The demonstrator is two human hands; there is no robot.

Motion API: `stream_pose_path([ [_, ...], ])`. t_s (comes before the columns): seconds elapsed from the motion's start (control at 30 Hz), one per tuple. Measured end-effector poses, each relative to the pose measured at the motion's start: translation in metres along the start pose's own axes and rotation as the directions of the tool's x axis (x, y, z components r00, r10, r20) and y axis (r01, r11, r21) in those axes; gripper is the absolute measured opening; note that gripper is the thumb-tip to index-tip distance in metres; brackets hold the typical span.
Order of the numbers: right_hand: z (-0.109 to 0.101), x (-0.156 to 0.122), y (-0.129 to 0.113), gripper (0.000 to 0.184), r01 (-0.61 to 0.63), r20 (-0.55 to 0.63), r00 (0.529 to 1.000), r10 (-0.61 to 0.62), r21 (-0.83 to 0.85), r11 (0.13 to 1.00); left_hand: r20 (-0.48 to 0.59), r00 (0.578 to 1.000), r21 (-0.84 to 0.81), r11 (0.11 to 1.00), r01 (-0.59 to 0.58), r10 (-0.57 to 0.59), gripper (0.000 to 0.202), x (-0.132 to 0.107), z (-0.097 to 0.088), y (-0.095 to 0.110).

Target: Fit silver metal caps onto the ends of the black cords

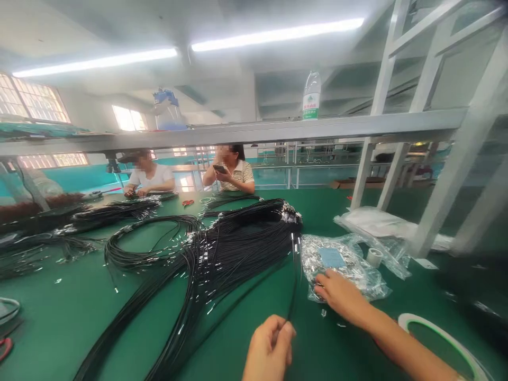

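A green work table (79, 317) is seen in a workshop lit by ceiling tube lamps (273, 34). A thin black wire (296, 275) is pinched between the closed fingers of the left hand (270, 346); beyond and left of that hand the black wire bundle (222, 254) is spread. The right hand (337, 293), fingers loosely spread, is laid on a clear bag of small metal parts (341, 262) bearing a blue label, unreadable. A bottle (311, 95) with a green label, its writing too small to read, is set on the shelf far above.
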State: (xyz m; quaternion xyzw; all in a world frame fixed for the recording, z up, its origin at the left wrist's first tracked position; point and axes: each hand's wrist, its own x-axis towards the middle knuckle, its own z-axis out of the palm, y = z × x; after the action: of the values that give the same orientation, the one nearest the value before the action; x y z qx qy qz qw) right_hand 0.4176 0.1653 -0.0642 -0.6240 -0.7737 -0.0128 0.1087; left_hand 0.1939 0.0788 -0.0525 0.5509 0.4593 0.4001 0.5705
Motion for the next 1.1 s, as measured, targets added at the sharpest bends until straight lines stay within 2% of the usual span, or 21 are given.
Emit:
stream_pose_path([
  [0.07, 0.008, -0.001, -0.013, 0.018, 0.005, -0.016, 1.000, -0.005, -0.021, 1.000, 0.000, 1.000, 0.003, 1.000, 0.003, -0.003, 0.039, 0.000, -0.001, 0.000],
  [0.17, 0.018, -0.009, -0.025, 0.022, 0.015, -0.036, 0.999, -0.016, -0.026, 1.000, -0.005, 1.000, 0.011, 1.000, 0.017, -0.017, 0.039, 0.001, -0.003, 0.001],
  [0.33, 0.028, -0.025, -0.026, 0.022, 0.048, -0.051, 0.998, -0.044, 0.065, 0.997, 0.021, 0.999, 0.034, 0.999, 0.023, -0.024, 0.039, -0.001, -0.001, 0.003],
  [0.5, 0.030, -0.022, -0.026, 0.011, -0.047, -0.090, 0.993, 0.078, 0.309, 0.950, 0.020, 1.000, 0.033, 0.999, 0.006, -0.007, 0.039, -0.001, 0.002, 0.002],
  [0.6, 0.026, -0.017, -0.026, 0.014, -0.091, -0.096, 0.981, 0.170, 0.545, 0.833, 0.018, 1.000, 0.028, 1.000, 0.010, -0.010, 0.043, 0.001, 0.001, -0.002],
  [0.7, 0.018, -0.016, -0.020, 0.027, -0.144, -0.032, 0.961, 0.275, 0.792, 0.594, 0.052, 0.998, 0.011, 1.000, 0.026, -0.027, 0.051, 0.003, 0.000, -0.005],
  [0.77, 0.008, -0.019, -0.015, 0.032, -0.198, 0.071, 0.937, 0.343, 0.915, 0.351, 0.083, 0.996, 0.002, 0.999, 0.036, -0.036, 0.059, 0.003, 0.000, -0.005],
  [0.83, -0.003, -0.025, -0.012, 0.032, -0.240, 0.197, 0.909, 0.367, 0.968, 0.074, 0.104, 0.993, -0.002, 0.998, 0.055, -0.055, 0.065, 0.002, 0.001, -0.003],
  [0.9, -0.015, -0.034, -0.011, 0.028, -0.252, 0.302, 0.885, 0.353, 0.950, -0.182, 0.123, 0.990, 0.010, 0.997, 0.074, -0.075, 0.066, 0.002, 0.002, 0.000],
  [0.97, -0.024, -0.043, -0.013, 0.026, -0.240, 0.380, 0.861, 0.337, 0.889, -0.390, 0.145, 0.986, 0.043, 0.996, 0.078, -0.083, 0.063, 0.001, 0.003, 0.003],
  [1.03, -0.028, -0.053, -0.016, 0.027, -0.216, 0.442, 0.837, 0.322, 0.808, -0.549, 0.152, 0.985, 0.078, 0.995, 0.069, -0.081, 0.059, 0.001, 0.004, 0.004],
  [1.1, -0.028, -0.060, -0.019, 0.028, -0.195, 0.494, 0.816, 0.300, 0.724, -0.662, 0.146, 0.986, 0.101, 0.993, 0.061, -0.075, 0.056, 0.001, 0.005, 0.003],
])
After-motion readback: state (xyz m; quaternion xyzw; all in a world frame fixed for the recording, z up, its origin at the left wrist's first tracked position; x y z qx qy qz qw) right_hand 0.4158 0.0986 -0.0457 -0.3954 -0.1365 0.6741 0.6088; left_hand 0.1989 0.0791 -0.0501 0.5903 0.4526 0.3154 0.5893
